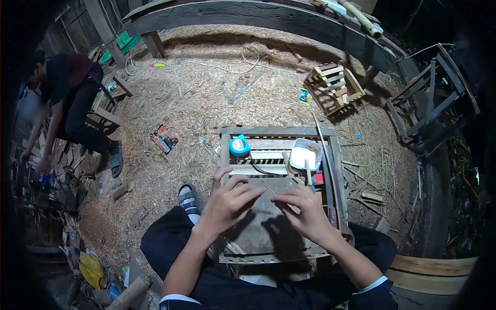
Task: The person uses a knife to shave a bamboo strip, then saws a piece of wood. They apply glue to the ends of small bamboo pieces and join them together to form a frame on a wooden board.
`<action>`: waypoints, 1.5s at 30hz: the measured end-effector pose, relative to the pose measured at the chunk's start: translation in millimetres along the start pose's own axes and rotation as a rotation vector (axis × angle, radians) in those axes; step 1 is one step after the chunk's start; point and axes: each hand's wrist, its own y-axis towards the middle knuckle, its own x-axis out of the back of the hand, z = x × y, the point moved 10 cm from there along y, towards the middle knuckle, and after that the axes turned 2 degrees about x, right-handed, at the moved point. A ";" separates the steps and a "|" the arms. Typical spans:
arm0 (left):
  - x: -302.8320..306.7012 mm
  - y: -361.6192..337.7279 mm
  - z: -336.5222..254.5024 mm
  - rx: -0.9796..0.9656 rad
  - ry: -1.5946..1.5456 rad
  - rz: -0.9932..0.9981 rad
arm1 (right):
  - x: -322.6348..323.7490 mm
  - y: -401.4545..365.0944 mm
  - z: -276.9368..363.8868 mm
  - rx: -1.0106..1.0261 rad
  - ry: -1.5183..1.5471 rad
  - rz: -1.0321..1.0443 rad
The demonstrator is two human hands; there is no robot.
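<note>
Above the grey board of a low slatted wooden stand (279, 130), my two hands face each other with fingertips a small gap apart. My left hand (227, 204) has its fingers curled towards the thumb in a pinch; anything between them is too small to tell. My right hand (307, 209) is also pinched, thumb and forefinger close together. Near its fingertips shows a thin stick (268, 186); whether it is held cannot be told. Just beyond is a plastic tub (305, 154) of white paste with a brush-like handle (309, 173) leaning out. A blue tape measure (239, 146) sits at the far left corner.
A long thin strip (325, 150) lies along the stand's right side. Past it are a slatted wooden crate (336, 89) and a wooden frame (431, 103). At left, another person (77, 98) bends down. Wood shavings and scraps cover the floor (206, 98); a cable (212, 64) crosses it.
</note>
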 end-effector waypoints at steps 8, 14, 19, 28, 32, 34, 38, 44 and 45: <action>6.9 -14.9 -22.1 0.061 0.067 -0.209 | -1.2 -38.2 7.6 -0.010 0.105 0.033; -13.5 -31.9 -40.8 -0.072 0.118 -0.047 | 5.5 -61.6 10.6 -0.035 0.177 -0.021; -14.9 -34.0 -52.3 -0.080 0.033 -0.066 | 20.3 -68.6 3.2 -0.114 0.183 -0.111; -14.3 -36.0 -76.2 -0.091 0.009 -0.064 | 23.0 -74.4 51.6 0.142 -0.269 -0.119; -17.5 -41.3 -79.9 -0.109 -0.016 -0.062 | 32.0 -74.3 69.8 0.153 -0.329 -0.221; -16.0 -42.2 -81.4 -0.090 -0.038 -0.083 | 25.5 -79.2 57.1 0.107 -0.265 -0.175; -7.3 -40.8 -70.9 0.037 -0.125 -0.101 | 36.7 -81.6 48.9 -0.009 -0.135 -0.259; -2.5 -47.7 -65.4 0.128 -0.245 -0.083 | 46.6 -80.5 62.6 0.053 -0.203 -0.298; -2.1 -48.8 -66.6 0.126 -0.244 -0.083 | 42.7 -79.7 67.0 0.105 -0.226 -0.268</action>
